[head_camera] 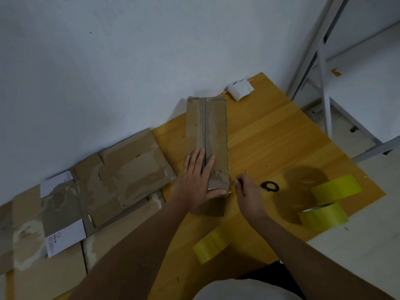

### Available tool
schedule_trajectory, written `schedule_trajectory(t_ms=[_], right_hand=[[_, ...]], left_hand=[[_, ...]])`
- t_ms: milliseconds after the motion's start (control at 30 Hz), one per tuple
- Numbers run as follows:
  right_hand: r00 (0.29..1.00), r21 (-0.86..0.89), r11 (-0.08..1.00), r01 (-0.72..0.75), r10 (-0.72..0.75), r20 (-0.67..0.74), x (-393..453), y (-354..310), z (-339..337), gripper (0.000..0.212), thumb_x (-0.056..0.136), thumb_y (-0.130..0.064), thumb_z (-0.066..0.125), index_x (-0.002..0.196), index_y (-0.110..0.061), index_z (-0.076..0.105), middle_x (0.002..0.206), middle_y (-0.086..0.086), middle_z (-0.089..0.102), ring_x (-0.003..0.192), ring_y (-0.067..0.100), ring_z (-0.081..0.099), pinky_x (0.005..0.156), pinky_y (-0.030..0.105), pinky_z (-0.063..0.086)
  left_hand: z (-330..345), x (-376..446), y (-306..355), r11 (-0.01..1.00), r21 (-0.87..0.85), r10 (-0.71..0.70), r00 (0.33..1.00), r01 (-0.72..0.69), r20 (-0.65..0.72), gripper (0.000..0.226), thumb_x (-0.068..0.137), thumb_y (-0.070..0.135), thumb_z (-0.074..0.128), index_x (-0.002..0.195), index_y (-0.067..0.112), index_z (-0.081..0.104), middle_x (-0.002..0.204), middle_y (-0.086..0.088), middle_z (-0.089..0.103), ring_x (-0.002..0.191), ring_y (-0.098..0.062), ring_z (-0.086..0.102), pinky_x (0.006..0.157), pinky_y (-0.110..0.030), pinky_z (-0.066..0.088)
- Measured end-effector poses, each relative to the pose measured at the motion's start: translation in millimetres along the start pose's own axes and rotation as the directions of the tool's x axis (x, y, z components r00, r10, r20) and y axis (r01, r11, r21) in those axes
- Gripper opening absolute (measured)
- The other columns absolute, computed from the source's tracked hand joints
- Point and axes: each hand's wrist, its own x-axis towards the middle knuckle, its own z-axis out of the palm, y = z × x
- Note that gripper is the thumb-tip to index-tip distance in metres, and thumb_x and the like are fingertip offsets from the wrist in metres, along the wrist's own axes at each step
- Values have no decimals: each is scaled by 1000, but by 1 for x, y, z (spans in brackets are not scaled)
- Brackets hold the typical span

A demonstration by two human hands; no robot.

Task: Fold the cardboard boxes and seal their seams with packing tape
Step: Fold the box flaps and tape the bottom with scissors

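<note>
Head view: long brown cardboard box (206, 139) lies on the yellow wooden board (270, 135), centre seam taped. Left hand (199, 178) presses flat on its near end, fingers straight. Right hand (246, 189) pinches clear tape at the near corner. Sealing appears under way; next, smooth the tape end down.

A makeshift packing area in a bare room. Flattened cartons (112, 182) lie along a plain white wall (108, 61), beside a yellow board (270, 135) (carrying tape rolls (324, 215) and scissors (269, 186)); a grey metal rack (324, 83) stands nearby.
</note>
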Motion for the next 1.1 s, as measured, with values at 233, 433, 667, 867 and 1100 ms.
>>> schedule_trajectory(t_ms=[233, 433, 667, 867, 1100], right_hand=[[997, -19, 997, -74, 74, 31, 12, -7, 30, 7, 101, -15, 43, 96, -11, 41, 90, 7, 47, 76, 22, 46, 57, 26, 29], [988, -124, 982, -145, 137, -74, 9, -11, 39, 12, 100, -16, 45, 107, -7, 42, 110, 11, 46, 88, 30, 47, 56, 38, 34], [927, -246, 905, -348, 371, 50, 37, -2, 25, 35, 102, -21, 41, 130, 0, 41, 132, 19, 42, 114, 34, 47, 85, 41, 46], [983, -171, 975, -141, 158, 91, -5, 0, -1, 25, 90, 8, 41, 87, -17, 41, 87, -1, 43, 70, 17, 40, 56, 31, 30], [923, -224, 975, -12, 97, 373, 22, -16, 3, 31, 95, 0, 45, 125, -4, 44, 117, 15, 47, 96, 28, 48, 73, 37, 41]], left_hand=[[5, 2, 1, 1000, 29, 6, 1000, -6, -21, 106, 84, 85, 23, 155, 7, 23, 160, -25, 14, 150, -38, 9, 121, -55, 9], [8, 2, 0, 1000, 30, -3, 1000, 4, -24, 105, 84, 84, 24, 155, 7, 23, 161, -25, 13, 150, -38, 8, 122, -55, 7], [5, 1, 1, 1000, 17, -11, 1000, 11, -13, 105, 84, 85, 24, 156, 9, 19, 162, -22, 9, 151, -36, 3, 122, -54, 5], [1, 2, -1, 1000, 16, -17, 999, 17, 35, 108, 82, 87, 17, 157, 10, 14, 163, -21, 4, 151, -34, -2, 122, -54, 3], [3, 3, 0, 1000, 3, -23, 999, 23, 30, 106, 84, 86, 19, 156, 9, 18, 162, -23, 11, 151, -37, 5, 121, -56, 9]])
